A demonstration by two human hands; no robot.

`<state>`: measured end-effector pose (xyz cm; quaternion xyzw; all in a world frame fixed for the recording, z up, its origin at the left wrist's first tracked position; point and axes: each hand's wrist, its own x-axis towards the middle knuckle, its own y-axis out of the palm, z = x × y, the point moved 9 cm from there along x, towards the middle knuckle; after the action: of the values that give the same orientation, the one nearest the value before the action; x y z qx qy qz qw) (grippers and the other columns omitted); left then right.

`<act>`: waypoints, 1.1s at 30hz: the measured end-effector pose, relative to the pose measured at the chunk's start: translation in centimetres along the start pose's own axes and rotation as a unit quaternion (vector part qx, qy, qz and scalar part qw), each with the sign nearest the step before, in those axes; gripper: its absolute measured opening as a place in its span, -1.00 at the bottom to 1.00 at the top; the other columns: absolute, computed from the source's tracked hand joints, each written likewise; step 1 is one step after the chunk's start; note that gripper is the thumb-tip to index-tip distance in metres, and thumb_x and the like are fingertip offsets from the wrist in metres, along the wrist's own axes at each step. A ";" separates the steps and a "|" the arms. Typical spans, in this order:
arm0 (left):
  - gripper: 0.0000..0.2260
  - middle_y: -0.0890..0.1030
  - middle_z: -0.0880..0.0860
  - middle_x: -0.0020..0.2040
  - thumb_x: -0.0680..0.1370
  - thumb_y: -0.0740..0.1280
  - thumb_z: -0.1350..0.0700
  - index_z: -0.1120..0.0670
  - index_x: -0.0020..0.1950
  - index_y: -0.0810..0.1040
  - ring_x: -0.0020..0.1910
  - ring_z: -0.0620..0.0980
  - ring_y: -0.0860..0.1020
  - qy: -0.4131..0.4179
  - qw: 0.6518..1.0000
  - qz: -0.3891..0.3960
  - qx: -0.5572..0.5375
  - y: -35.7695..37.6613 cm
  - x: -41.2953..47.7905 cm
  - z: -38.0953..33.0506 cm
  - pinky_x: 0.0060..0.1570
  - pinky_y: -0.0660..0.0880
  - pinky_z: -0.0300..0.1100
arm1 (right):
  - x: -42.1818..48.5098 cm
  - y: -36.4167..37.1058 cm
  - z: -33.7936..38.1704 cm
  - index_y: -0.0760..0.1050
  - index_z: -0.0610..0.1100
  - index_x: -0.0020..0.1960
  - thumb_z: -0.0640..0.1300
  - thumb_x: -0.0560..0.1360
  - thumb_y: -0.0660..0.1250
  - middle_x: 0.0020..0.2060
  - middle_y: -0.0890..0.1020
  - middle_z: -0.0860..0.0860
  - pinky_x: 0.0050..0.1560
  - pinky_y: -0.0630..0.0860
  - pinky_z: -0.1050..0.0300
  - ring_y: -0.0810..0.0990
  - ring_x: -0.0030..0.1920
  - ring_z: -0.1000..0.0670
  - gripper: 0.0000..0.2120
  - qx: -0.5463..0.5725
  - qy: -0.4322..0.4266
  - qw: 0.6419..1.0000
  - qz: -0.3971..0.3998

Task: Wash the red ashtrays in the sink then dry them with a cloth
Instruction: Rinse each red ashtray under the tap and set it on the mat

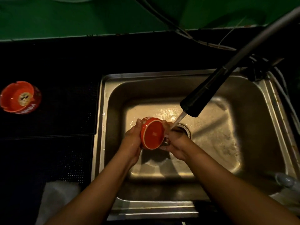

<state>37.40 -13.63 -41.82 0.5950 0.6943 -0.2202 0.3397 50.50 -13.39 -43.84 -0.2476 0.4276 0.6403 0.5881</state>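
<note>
Red ashtray [152, 134] is clasped between the left hand [131, 143] and right hand [175, 143], both curled round its rim, above the sink [116, 95] beside the tap [199, 98] stream. Wet glaze may slip and chip on steel. Second ashtray [19, 96] waits on the table [65, 103].

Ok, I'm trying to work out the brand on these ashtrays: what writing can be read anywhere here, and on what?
"RUNDA", roughly: white letters, upside down, on the outer wall of the far-left ashtray; the first letters are unclear.
Held ashtray: white letters on its side wall, too blurred to read.
Emblem inside the far-left ashtray: no legible words.
No other writing shows.
</note>
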 end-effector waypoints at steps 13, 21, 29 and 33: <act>-0.58 0.36 0.00 0.37 0.49 0.13 -0.25 -0.08 0.22 0.54 0.36 -0.03 0.25 0.293 0.857 0.028 0.424 1.8 -1.0 -0.1 0.32 0.27 -0.07 | 0.3 -5.1 -1.2 0.44 -0.09 0.31 -0.27 0.48 0.36 0.18 0.60 -0.23 0.11 0.54 -0.29 0.60 0.15 -0.26 -0.59 0.140 -0.007 0.990 0.019; -0.77 0.56 0.11 0.15 0.64 0.16 0.07 0.11 0.21 0.51 0.19 0.06 0.49 0.086 0.968 -0.062 0.229 -5.1 2.4 4.0 0.14 0.40 -0.18 | -0.4 -6.2 -3.1 0.41 -0.09 0.34 -0.34 0.54 0.23 0.17 0.60 -0.21 0.03 0.60 -0.15 0.60 0.15 -0.21 -0.61 0.078 0.035 0.996 0.027; -0.74 0.59 0.10 0.18 0.65 0.11 0.01 0.07 0.15 0.52 0.13 0.09 0.55 -0.061 0.989 -0.010 0.136 -2.9 2.8 6.6 0.11 0.41 -0.01 | 0.2 -3.8 -4.0 0.41 -0.08 0.30 -0.26 0.58 0.22 0.12 0.64 -0.21 0.24 0.43 -0.34 0.60 0.16 -0.23 -0.69 0.095 0.049 0.993 0.045; -0.59 0.62 0.08 0.10 0.64 0.04 -0.16 0.07 0.11 0.55 0.01 0.08 0.57 -0.072 0.994 0.011 0.079 -1.6 2.2 5.7 0.00 0.49 -0.08 | -0.2 -5.6 -3.8 0.40 -0.07 0.35 -0.28 0.59 0.20 0.20 0.59 -0.19 0.17 0.52 -0.24 0.59 0.18 -0.21 -0.65 0.068 0.030 0.997 0.030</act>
<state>36.85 -16.51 -47.38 0.6098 0.6421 -0.3128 0.3435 55.23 -16.97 -47.02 -0.2132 0.4951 0.6193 0.5708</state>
